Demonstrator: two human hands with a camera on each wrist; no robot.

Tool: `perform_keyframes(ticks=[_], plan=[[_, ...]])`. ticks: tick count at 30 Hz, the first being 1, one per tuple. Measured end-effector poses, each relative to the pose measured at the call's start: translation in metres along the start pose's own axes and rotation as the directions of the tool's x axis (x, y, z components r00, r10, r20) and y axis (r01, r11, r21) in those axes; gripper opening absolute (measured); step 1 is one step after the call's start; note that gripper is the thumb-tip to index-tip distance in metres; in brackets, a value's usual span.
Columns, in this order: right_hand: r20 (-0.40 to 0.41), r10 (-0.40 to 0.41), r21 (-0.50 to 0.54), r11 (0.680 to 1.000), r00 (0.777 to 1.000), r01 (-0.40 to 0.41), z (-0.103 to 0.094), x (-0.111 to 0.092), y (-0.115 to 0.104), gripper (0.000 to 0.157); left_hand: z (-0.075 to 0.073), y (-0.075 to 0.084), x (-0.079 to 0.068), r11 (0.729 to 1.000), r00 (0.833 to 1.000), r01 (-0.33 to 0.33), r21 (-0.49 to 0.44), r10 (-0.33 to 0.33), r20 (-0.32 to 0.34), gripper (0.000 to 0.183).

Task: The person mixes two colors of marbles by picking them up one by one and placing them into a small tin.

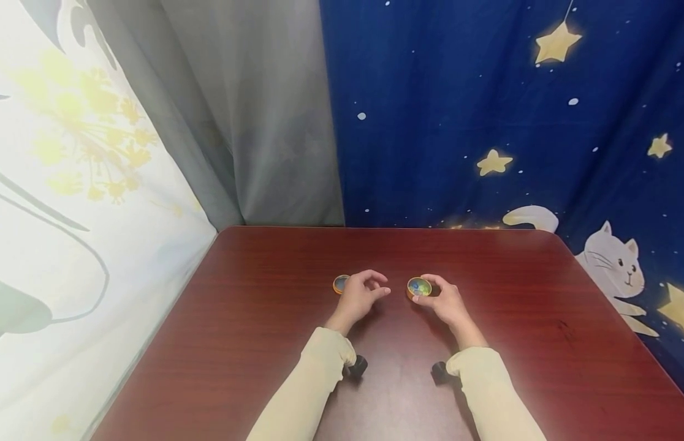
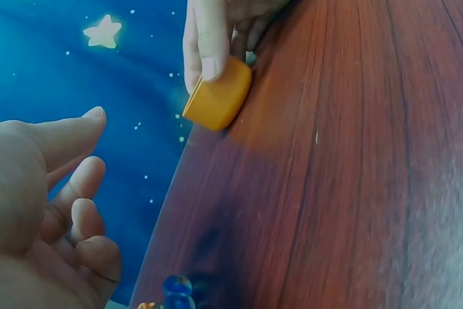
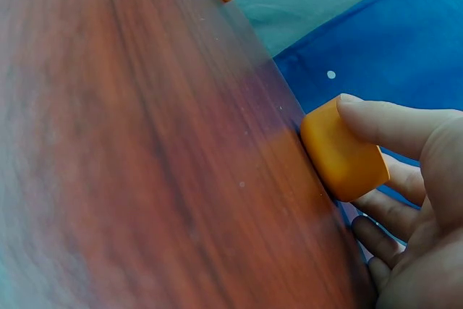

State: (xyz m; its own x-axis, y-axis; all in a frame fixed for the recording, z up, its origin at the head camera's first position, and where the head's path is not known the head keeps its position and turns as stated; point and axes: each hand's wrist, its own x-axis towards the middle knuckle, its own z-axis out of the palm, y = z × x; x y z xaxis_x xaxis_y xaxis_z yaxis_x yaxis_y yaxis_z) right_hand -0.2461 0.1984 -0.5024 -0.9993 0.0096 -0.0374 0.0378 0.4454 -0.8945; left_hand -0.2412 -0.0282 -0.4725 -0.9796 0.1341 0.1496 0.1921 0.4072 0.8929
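Observation:
My right hand (image 1: 442,301) pinches a small round orange container (image 1: 411,294) between thumb and fingers. Its open top shows green, yellow and blue contents in the head view. From the left wrist, the smooth orange side (image 2: 221,99) shows, tilted close over the table. My left hand (image 1: 360,296) holds nothing; its fingers are loosely bent, thumb toward the container. Partly hidden behind that hand lies a second round orange-rimmed piece (image 1: 337,285) with a dark bluish inside. Shiny blue glass-like balls (image 2: 178,291) show there in the left wrist view.
The dark red wood-grain table (image 1: 265,367) reaches back to a grey curtain (image 1: 281,122) and a blue star-patterned curtain (image 1: 430,122). A pale patterned curtain (image 1: 44,245) hangs along the left side. Black wrist devices (image 1: 357,366) sit under both cuffs.

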Motion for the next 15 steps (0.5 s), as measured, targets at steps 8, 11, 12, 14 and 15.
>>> perform_keyframes(ticks=[8, 11, 12, 14, 15], plan=[[-0.007, -0.015, -0.005, 1.000, 1.000, 0.015, 0.001, 0.001, 0.001, 0.060, -0.014, -0.003, -0.001, 0.996, 0.999, -0.047, 0.070, 0.049, -0.015, 0.018], [-0.006, -0.024, -0.004, 1.000, 1.000, 0.024, 0.001, 0.001, 0.001, 0.060, -0.023, -0.007, -0.002, 0.994, 0.999, -0.042, 0.100, 0.045, -0.025, 0.017], [-0.008, -0.026, -0.004, 1.000, 1.000, 0.026, 0.001, 0.001, 0.001, 0.060, -0.026, -0.008, -0.002, 0.993, 0.999, -0.040, 0.108, 0.043, -0.026, 0.017], [-0.010, -0.032, -0.005, 0.999, 0.999, 0.032, 0.001, 0.001, 0.001, 0.060, -0.032, -0.011, -0.002, 0.993, 0.999, -0.041, 0.110, 0.044, -0.023, 0.018], [-0.012, -0.034, -0.007, 0.999, 0.999, 0.034, 0.001, 0.001, 0.001, 0.060, -0.035, -0.013, -0.002, 0.993, 0.999, -0.045, 0.110, 0.048, -0.021, 0.018]])
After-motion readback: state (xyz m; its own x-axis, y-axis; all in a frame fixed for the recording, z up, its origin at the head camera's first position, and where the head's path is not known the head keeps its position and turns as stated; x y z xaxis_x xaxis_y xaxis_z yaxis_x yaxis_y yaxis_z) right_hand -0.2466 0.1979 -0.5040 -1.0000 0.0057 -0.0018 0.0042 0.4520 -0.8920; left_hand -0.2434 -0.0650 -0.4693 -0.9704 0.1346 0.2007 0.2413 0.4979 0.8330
